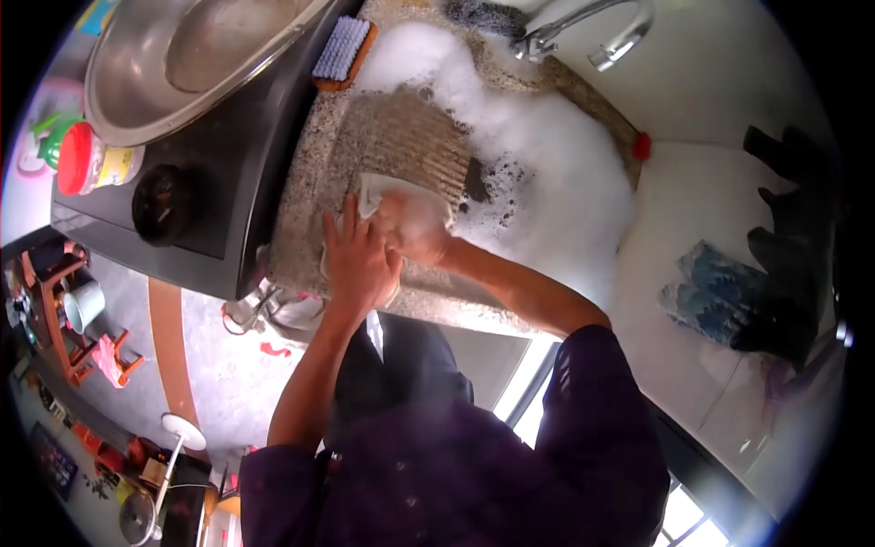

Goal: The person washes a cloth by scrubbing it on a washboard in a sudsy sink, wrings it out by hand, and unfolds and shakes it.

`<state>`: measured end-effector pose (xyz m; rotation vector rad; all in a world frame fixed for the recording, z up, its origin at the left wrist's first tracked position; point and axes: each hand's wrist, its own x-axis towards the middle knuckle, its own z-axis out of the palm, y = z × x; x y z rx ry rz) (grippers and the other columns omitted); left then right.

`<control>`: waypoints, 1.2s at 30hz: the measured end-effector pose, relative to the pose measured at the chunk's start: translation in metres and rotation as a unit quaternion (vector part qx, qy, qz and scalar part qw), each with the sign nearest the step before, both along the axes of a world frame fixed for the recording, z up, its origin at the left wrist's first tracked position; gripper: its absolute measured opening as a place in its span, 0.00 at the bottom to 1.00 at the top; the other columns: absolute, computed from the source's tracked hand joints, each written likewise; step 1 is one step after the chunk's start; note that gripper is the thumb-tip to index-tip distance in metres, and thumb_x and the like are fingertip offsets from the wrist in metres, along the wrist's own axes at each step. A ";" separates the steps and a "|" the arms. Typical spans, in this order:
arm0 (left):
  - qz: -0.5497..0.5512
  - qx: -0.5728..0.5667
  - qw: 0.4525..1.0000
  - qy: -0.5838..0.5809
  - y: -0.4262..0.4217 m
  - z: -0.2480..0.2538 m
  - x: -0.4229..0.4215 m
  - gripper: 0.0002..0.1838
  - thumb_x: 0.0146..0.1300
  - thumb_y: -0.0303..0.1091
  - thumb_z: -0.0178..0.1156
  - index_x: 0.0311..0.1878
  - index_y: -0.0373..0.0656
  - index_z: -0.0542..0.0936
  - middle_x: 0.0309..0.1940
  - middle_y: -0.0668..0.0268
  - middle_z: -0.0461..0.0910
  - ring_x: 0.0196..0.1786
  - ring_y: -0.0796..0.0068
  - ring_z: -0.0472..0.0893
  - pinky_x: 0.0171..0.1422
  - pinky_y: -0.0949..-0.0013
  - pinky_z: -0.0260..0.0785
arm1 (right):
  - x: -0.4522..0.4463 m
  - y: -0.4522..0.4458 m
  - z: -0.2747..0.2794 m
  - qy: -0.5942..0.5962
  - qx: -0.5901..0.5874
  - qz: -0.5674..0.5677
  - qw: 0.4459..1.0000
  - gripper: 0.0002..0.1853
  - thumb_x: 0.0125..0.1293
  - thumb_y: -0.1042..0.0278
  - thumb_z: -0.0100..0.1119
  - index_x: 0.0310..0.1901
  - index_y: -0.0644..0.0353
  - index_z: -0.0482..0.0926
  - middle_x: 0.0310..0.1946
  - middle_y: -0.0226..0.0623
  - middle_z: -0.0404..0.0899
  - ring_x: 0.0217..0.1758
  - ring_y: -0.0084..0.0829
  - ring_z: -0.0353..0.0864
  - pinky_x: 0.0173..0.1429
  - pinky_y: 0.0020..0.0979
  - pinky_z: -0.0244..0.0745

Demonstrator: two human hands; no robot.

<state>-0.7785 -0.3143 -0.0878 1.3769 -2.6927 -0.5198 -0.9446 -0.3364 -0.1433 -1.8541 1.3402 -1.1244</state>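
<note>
Both hands are at a stone washboard sink near its front left edge. My left hand [357, 260] lies flat with its fingers spread, at the near side of a pale wet cloth [372, 189]. Right beside it, my right hand [415, 223] is bent over the cloth and bunches part of it; the motion blurs its fingers. The ribbed washboard surface [419, 137] shows behind the hands. White suds [570, 173] fill the basin on the right.
A brush [344, 53] lies on the sink's left rim. Farther left, a dark counter [214, 182] holds a metal basin [128, 73], a red-lidded jar [80, 157] and a dark round bowl [160, 205]. The faucet [611, 50] is at the back right.
</note>
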 end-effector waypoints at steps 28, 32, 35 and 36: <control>0.041 0.023 0.998 0.047 -0.007 0.009 -0.005 0.34 0.53 0.33 0.63 0.65 0.37 0.70 0.72 0.52 0.61 0.74 0.53 0.62 0.73 0.39 0.54 | -0.041 -0.012 -0.056 0.216 -0.041 -0.102 0.970 0.16 0.71 0.59 0.54 0.28 0.59 0.77 0.25 0.43 0.75 0.24 0.40 0.75 0.29 0.41 0.72; 0.034 -0.021 0.997 0.067 -0.007 0.010 -0.004 0.34 0.51 0.32 0.64 0.64 0.36 0.70 0.71 0.52 0.63 0.73 0.54 0.63 0.72 0.39 0.55 | -0.055 -0.073 -0.031 0.141 0.021 -0.231 0.962 0.16 0.71 0.59 0.53 0.31 0.62 0.80 0.33 0.46 0.77 0.29 0.46 0.76 0.34 0.45 0.73; 0.036 -0.026 0.997 0.068 -0.003 0.009 -0.001 0.35 0.50 0.32 0.65 0.64 0.36 0.71 0.70 0.53 0.64 0.74 0.55 0.63 0.73 0.40 0.55 | -0.004 -0.015 -0.013 0.079 0.006 -0.133 0.988 0.10 0.69 0.61 0.54 0.39 0.59 0.81 0.37 0.47 0.77 0.41 0.42 0.79 0.41 0.48 0.75; 0.035 -0.013 0.997 0.064 -0.003 0.007 -0.002 0.35 0.50 0.32 0.65 0.64 0.37 0.71 0.70 0.53 0.64 0.74 0.55 0.63 0.73 0.40 0.55 | 0.004 -0.016 -0.013 0.087 -0.002 -0.110 0.990 0.10 0.69 0.62 0.54 0.41 0.57 0.80 0.37 0.45 0.78 0.42 0.40 0.79 0.41 0.48 0.75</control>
